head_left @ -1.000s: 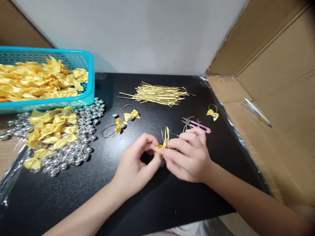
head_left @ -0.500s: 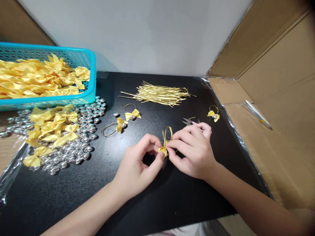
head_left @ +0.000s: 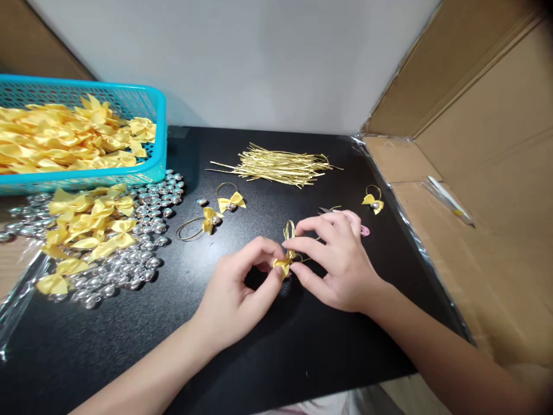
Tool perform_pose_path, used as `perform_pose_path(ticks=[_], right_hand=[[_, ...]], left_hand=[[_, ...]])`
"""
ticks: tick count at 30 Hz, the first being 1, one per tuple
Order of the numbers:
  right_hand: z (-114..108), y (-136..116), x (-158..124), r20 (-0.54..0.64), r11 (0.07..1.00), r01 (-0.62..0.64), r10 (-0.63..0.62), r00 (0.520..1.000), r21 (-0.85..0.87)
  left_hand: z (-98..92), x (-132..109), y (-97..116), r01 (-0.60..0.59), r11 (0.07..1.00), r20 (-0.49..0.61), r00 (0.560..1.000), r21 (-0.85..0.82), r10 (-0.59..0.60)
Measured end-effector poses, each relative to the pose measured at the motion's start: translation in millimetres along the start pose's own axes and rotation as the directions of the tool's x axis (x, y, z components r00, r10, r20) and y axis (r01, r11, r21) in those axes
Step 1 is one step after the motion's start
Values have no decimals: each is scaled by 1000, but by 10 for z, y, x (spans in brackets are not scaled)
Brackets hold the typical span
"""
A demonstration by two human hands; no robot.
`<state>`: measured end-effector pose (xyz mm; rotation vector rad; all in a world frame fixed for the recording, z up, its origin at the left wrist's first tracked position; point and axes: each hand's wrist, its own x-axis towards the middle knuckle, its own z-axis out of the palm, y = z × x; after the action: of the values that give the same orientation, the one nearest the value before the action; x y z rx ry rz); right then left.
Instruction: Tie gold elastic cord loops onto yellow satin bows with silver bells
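Observation:
My left hand [head_left: 239, 291] pinches a yellow ribbon bow [head_left: 281, 267] between thumb and fingers, low over the black table [head_left: 242, 369]. From the bow rises a loop of gold twist tie [head_left: 289, 228], standing upright. My right hand [head_left: 341, 262] has its thumb and fingertips at the base of that loop, close against the bow; a loose gold end sticks out beneath its fingers. Under and behind the right hand lies a pair of scissors [head_left: 366, 230] with a pink handle, mostly covered.
A blue basket [head_left: 161, 132] of yellow bows stands at the left. Before it lie silver beads [head_left: 129, 268] and more bows [head_left: 103, 225]. Gold twist ties [head_left: 280, 165] are heaped at the back. Finished-looking bow loops [head_left: 231, 202] lie around; a white cutter [head_left: 449, 200] rests on cardboard at the right.
The bow and its loop have shifted slightly left. My right fingers have moved from beside the bow up onto the loop's base and spread a little, uncovering more of the pink handle.

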<state>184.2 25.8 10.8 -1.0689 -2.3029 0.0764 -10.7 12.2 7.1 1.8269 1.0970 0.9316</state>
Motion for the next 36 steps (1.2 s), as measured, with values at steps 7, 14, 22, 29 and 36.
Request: perform_pose_path(ticks=[7,14,22,29,36], right_hand=[[-11,-1,-20,72,984,-106,96,993,142],[100,3,-42,186,589,-391,379,907,708],[210,-52,-58,214,342,-432,521,826,835],[232,-154,-71,163,410,-445,563,810,796],[231,-189,-88,128,457,-450,578,806,767]], left_hand=[[4,16,34,-6,999,-51,999,34,8],[25,15,13,43,999,-54,998,17,-42],[24,28,18,-63,994,-66,995,93,69],[45,30,30,-129,968,-85,985,214,150],[40,40,9,-161,947,-95,976,278,194]])
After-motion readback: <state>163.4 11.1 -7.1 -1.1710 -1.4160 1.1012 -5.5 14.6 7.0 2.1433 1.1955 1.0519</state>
